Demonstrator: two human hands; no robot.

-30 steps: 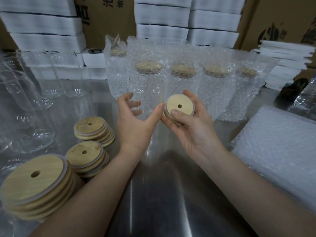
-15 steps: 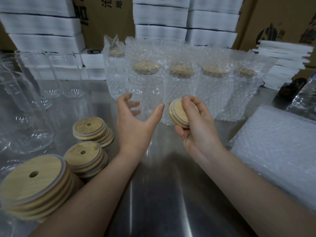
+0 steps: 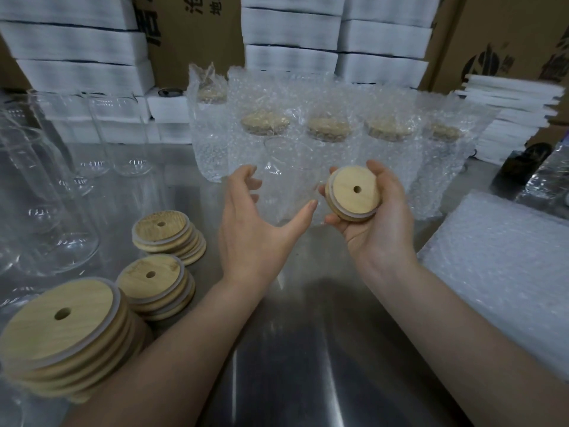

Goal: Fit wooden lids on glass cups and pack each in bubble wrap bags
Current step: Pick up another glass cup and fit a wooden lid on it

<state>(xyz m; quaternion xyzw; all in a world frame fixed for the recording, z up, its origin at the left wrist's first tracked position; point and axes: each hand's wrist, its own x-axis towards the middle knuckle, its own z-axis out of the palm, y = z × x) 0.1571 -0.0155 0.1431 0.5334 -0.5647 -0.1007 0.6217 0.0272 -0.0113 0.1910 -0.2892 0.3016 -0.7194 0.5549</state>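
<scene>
Two hands hover over a steel table [image 3: 308,349]. The right hand [image 3: 378,220] grips a wooden lid [image 3: 354,194], its holed face tilted toward the camera. The left hand [image 3: 255,223] is open, fingers and thumb curved loosely about a clear glass cup [image 3: 289,177] standing just left of the lid; contact is unclear. Best approach: steady the cup, turn the lid's ringed side down, centre it on the rim, press evenly.
</scene>
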